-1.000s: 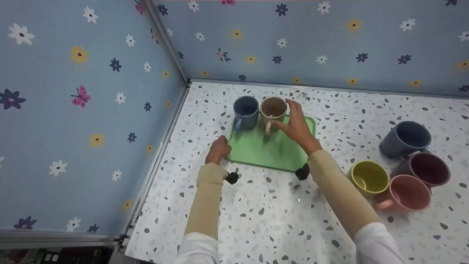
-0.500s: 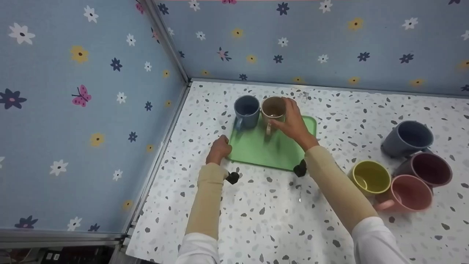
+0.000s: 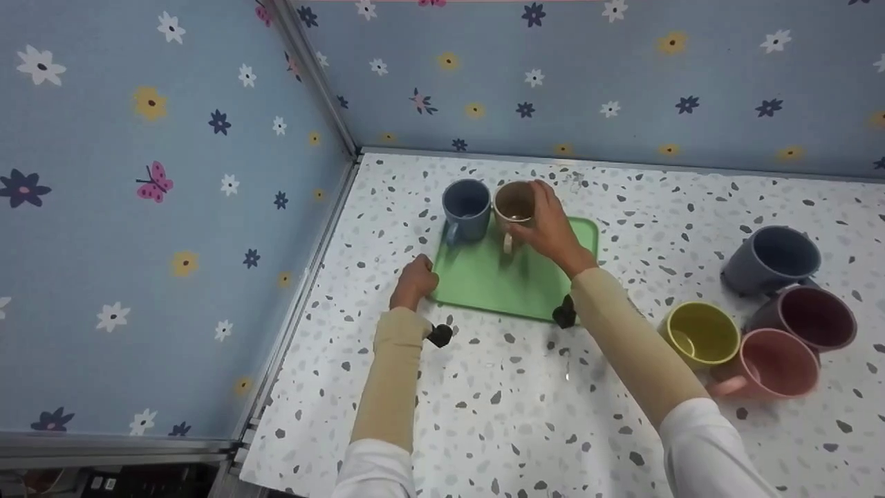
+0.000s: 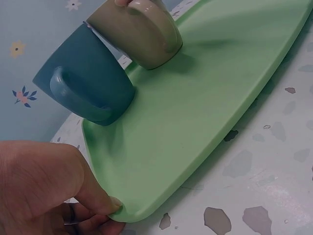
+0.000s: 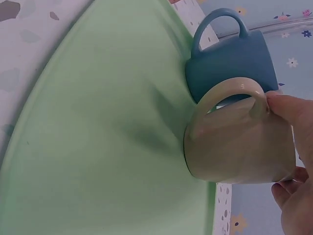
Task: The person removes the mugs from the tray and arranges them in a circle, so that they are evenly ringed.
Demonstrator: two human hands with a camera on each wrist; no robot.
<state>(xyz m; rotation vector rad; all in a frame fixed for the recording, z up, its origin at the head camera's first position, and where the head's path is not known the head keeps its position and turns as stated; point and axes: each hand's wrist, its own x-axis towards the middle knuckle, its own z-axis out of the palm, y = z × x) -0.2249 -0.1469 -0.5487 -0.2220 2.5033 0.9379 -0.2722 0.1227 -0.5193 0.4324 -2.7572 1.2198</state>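
Note:
A green tray (image 3: pixel 484 283) lies on the speckled table, a blue mug (image 3: pixel 467 216) standing at its far left corner. Right beside that mug is a beige mug (image 5: pixel 239 142), handle toward the person. My right hand (image 3: pixel 551 227) grips the beige mug near its rim, thumb by the handle's top and fingers round the far side. At the tray's near left corner my left hand (image 3: pixel 415 280) pinches the rim, its thumb (image 4: pixel 110 203) on top and the other fingers curled below the edge.
On the right of the table stand several mugs close together: a dark blue mug (image 3: pixel 773 259), a maroon mug (image 3: pixel 812 319), a yellow mug (image 3: pixel 700 335) and a pink mug (image 3: pixel 771 366). Flowered panels (image 3: pixel 173 228) wall the left and back sides.
My right hand has shifted slightly left, its fingers closing in from beside the beige mug's rim to over it. The left hand and the tray stay nearly where they were.

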